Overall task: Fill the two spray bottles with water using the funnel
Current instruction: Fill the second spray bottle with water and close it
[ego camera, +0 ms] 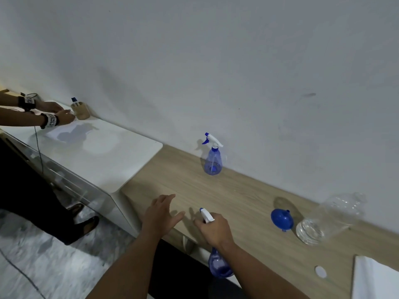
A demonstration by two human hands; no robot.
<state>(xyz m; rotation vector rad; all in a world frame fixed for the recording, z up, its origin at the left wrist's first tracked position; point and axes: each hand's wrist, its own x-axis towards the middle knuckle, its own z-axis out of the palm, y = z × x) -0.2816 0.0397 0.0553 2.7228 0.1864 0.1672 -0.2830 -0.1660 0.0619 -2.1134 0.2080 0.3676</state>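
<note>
Funnel (282,219) lies beside water bottle (328,219) on wooden counter (237,197).

The spray bottles (213,161) are showing translucent blue plastic, the funnel (281,220) glossy blue plastic, the water bottle (328,219) clear plastic; the wooden counter (237,195) is looking matt.

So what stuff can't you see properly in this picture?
Head view only:
- Held spray bottle: neck hidden by the right hand; water level unclear through the blur.
- Clear water bottle: top blurred, cap unclear.
- White sheet: cut off by the edge.
- Wooden cup: contents too small.
</note>
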